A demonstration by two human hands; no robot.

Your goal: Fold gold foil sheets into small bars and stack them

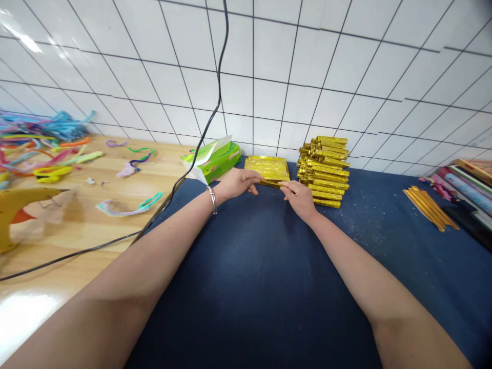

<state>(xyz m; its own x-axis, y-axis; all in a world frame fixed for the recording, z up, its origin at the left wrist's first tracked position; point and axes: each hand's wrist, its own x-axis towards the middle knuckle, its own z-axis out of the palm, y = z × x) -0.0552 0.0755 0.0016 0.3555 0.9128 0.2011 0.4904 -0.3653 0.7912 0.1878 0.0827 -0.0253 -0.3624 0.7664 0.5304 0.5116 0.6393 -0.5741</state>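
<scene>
My left hand, with a silver bangle at the wrist, pinches one end of a thin piece of gold foil paper. At its other end, the fingers of my right hand are closed on the same piece. It is seen nearly edge-on, just in front of a flat stack of gold foil sheets by the wall. Close to my right hand stands a pile of folded gold foil rolls. A green tissue pack with a white flap lies beyond my left hand.
A black cable hangs down and crosses the wooden table. On that table are a yellow glue gun and colourful pipe cleaners. Orange-gold strips and stacked books lie on the dark blue surface at right.
</scene>
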